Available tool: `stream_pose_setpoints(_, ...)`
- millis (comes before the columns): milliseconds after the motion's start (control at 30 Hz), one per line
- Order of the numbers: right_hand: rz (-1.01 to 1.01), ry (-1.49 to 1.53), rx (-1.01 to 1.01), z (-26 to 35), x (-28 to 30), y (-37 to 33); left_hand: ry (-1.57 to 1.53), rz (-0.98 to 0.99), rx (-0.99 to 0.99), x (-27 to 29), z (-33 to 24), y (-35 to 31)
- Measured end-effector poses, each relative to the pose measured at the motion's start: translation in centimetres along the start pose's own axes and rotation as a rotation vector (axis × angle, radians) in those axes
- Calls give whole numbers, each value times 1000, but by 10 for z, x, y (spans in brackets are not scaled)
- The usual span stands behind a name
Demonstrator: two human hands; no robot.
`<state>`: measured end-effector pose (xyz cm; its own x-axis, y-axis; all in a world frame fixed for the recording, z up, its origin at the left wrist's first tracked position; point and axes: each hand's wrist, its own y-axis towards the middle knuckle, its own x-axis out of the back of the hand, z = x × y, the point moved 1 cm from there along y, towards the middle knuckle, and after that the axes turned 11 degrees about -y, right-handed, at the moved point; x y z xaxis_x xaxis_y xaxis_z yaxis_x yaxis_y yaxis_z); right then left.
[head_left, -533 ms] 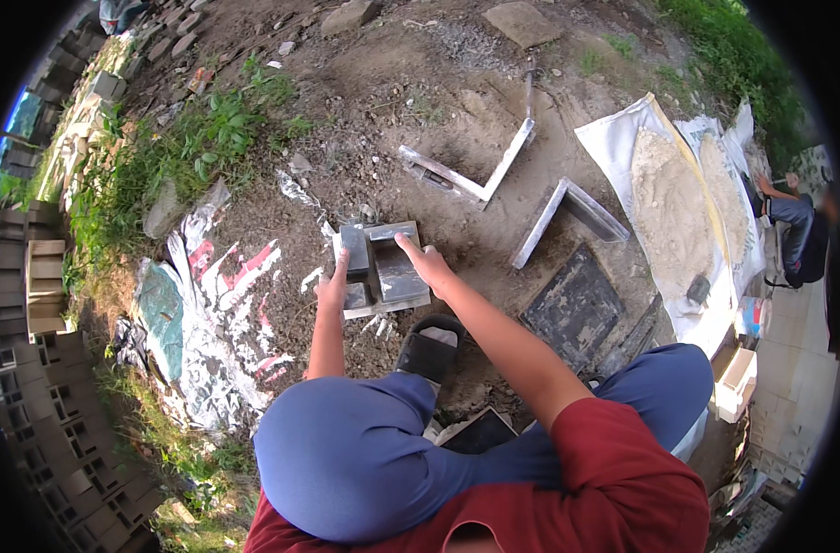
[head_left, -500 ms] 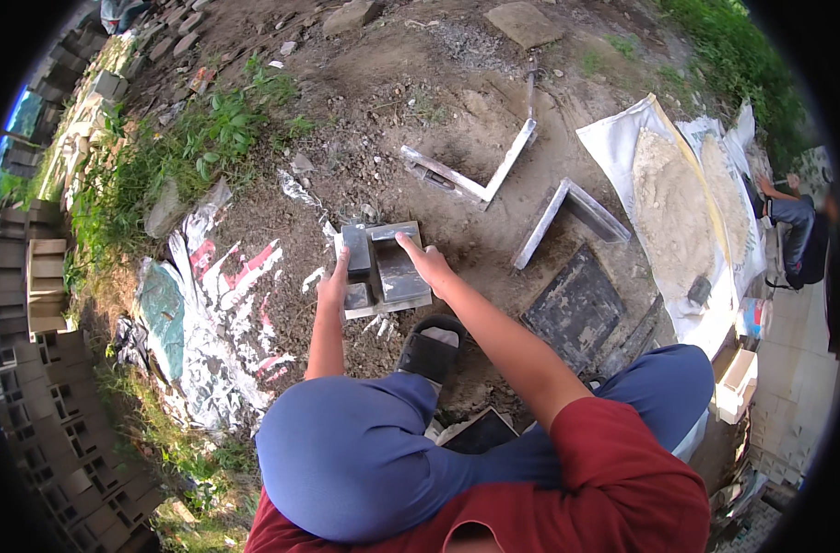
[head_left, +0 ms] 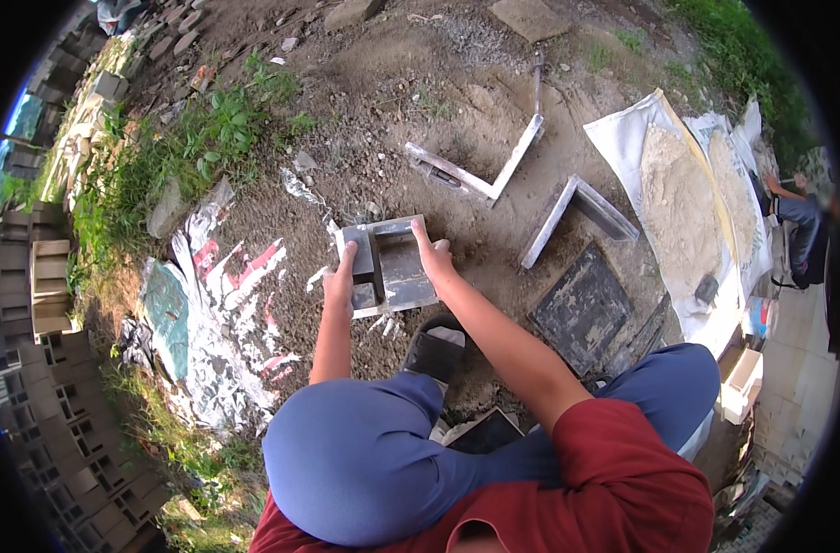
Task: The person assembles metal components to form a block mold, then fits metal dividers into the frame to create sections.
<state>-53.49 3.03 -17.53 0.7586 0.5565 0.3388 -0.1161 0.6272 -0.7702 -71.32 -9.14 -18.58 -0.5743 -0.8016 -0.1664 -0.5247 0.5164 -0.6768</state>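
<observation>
A person in a red top (head_left: pixel 622 461) clasps a grey compartmented block (head_left: pixel 409 276) just beyond a dark sandal (head_left: pixel 426 355), left hand (head_left: pixel 338 288) closed on its left side, right hand (head_left: pixel 438 265) gripping its right; whether it rests fully on the soil, I cannot tell from here. The step in hand looks like a two-handed steadying hold, and the next move seems to call for even, level pressure. Farther right lie a dark plate (head_left: pixel 583 309), an angled frame (head_left: pixel 551 224) and, farther still, a second angled frame (head_left: pixel 517 158).
</observation>
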Motion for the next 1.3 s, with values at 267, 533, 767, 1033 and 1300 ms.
stream_pose_setpoints(267, 184, 179, -214, 16, -19, 6, 49, -161, -72, 18, 2, 0)
stream_pose_setpoints(533, 149, 335, -47, -16, -25, 38, 149, -167, -98, -12, -3, -17)
stream_pose_setpoints(767, 85, 226, 444, -13, -10, 4, 196, -150, -106, -6, 0, -19)
stream_pose_setpoints(1033, 398, -60, 793, -30, 17, 7, 241, -33, -274, 15, 16, -4)
stream_pose_setpoints(1300, 375, 50, 760, -33, 10, 2, 230, 97, -131, 12, 10, -20)
